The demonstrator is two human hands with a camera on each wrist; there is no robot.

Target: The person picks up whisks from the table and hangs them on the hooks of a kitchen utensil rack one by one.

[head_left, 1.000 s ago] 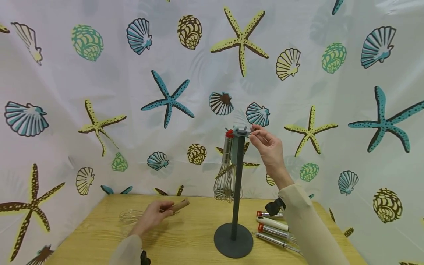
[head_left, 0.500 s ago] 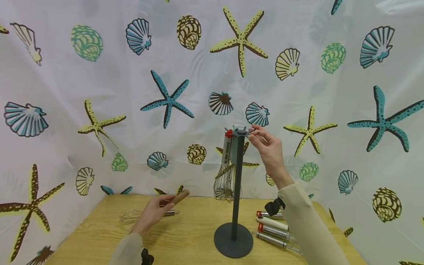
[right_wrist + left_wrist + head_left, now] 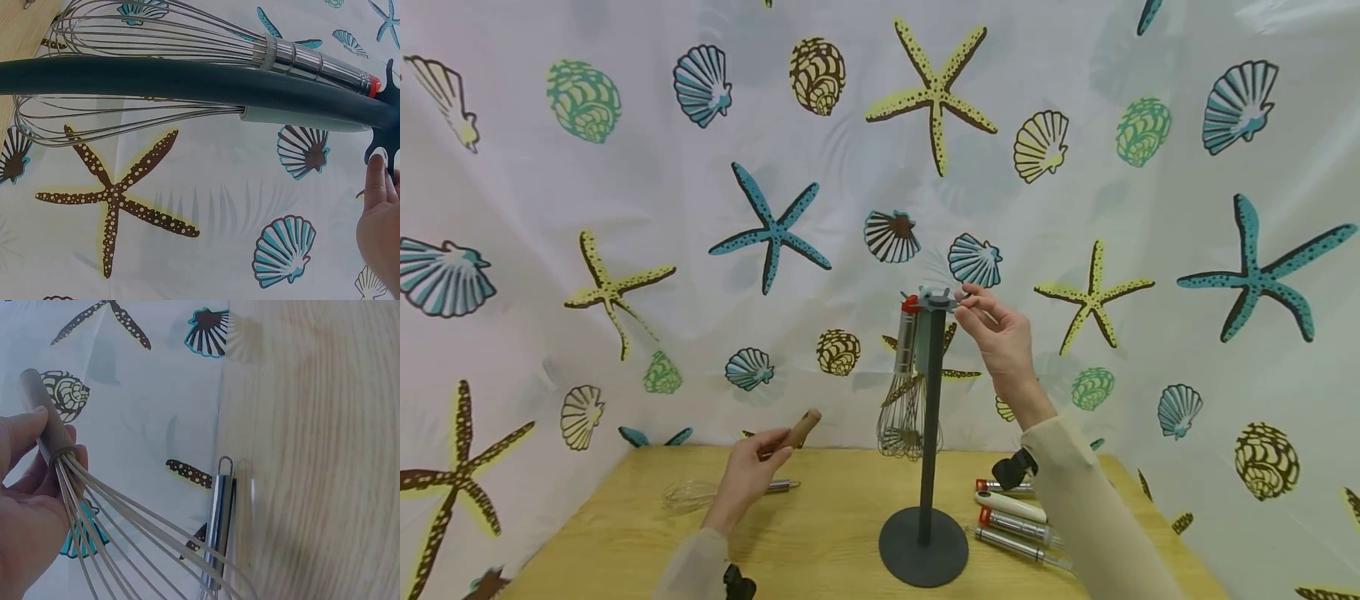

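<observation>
My left hand (image 3: pixel 747 471) grips a whisk by its wooden handle (image 3: pixel 49 419), raised above the table's left part. The handle tilts up and to the right; its wire loops fan downward in the left wrist view. Beneath lies a metal-handled whisk (image 3: pixel 217 525). A dark utensil stand (image 3: pixel 931 417) rises right of centre on a round base. With thumb and fingertips, my right hand (image 3: pixel 1006 346) pinches a hook at the stand's top right. Hanging from the other side are a steel whisk with a red cap (image 3: pixel 312 62) and a whisk with a pale green handle (image 3: pixel 300 117).
Several more utensils lie right of the stand, partly behind the right forearm: a cream handle (image 3: pixel 1011 505), a steel handle with a red end (image 3: pixel 1015 525) and a plain steel handle (image 3: pixel 1011 543). A shell-and-starfish patterned curtain (image 3: pixel 835 192) stands behind the wooden table (image 3: pixel 827 550).
My left hand has lifted the wooden-handled whisk and tipped its handle upward, uncovering the metal whisk below. The right hand keeps its place at the stand's top. The head view has shifted slightly.
</observation>
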